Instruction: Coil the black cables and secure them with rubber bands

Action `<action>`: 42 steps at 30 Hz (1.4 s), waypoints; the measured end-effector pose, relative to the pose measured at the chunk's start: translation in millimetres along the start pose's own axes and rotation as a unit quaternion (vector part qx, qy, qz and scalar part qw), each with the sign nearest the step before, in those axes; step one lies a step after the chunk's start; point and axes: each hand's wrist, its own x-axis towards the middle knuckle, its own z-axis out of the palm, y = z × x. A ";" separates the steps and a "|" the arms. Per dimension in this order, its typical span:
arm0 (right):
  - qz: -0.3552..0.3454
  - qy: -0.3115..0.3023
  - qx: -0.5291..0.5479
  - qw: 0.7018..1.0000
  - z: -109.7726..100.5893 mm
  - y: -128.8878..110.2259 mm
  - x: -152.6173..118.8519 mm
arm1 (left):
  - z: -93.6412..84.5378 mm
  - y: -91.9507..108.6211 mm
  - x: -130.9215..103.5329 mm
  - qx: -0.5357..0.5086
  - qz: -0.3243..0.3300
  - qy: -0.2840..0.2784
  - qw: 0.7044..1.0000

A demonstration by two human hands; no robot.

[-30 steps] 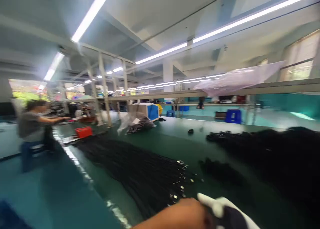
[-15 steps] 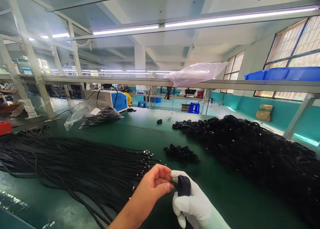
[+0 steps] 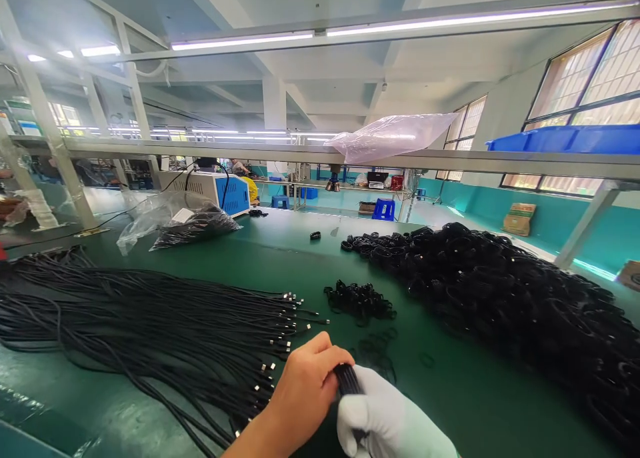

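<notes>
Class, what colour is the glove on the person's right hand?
White; the glove on the right hand shows best in the head view, gripping a black coiled cable.

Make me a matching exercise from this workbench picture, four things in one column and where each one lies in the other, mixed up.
Things
1. straight cables
2. coiled cable pile
3. blue bin
4. cable bundle

Places
A. on the overhead shelf, right
B. gripped between the bare left hand and gloved right hand
C. spread across the table's left side
D. heaped on the table's right side

Pairs: 1-C, 2-D, 3-A, 4-B
</notes>
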 end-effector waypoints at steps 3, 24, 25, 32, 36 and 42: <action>-0.006 -0.036 0.135 0.990 -5.8 9.7 3.7 | 2.0 -3.6 -1.0 -0.017 -0.026 0.006 1.000; -0.001 -0.129 0.286 0.949 -2.3 10.7 18.0 | -42.8 -9.1 16.4 -0.157 -0.074 -0.121 0.977; 0.031 -0.131 0.299 0.945 -0.7 8.7 17.2 | -43.3 -16.1 17.7 -0.232 -0.062 -0.152 0.959; -0.070 0.004 0.080 0.994 4.6 -1.5 11.6 | -31.1 -28.0 19.8 -0.216 -0.155 -0.136 0.954; -0.077 -0.025 0.075 0.994 1.7 -3.1 6.3 | -26.6 -18.4 9.1 -0.146 -0.118 -0.058 0.980; -0.055 -0.050 0.043 0.996 2.8 0.7 6.6 | -9.8 -23.7 -10.7 -0.081 -0.044 0.007 0.996</action>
